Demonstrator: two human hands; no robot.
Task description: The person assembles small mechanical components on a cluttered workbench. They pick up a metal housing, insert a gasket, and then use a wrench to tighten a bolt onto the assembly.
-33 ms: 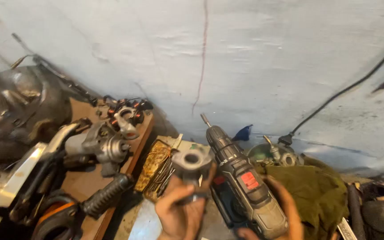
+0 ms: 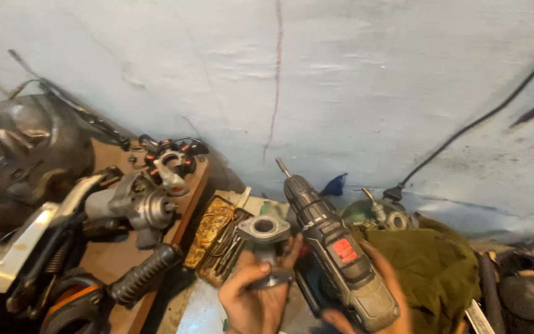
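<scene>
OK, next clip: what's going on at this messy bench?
A person holds a grey cordless drill in the right hand, its bit pointing up toward the pale wall. The left hand grips a small grey metal flanged part just beside the drill. An open tool case lies behind the part, an olive cloth to the right, and an engine-like metal assembly and a black handlebar grip sit on the wooden board at left.
</scene>
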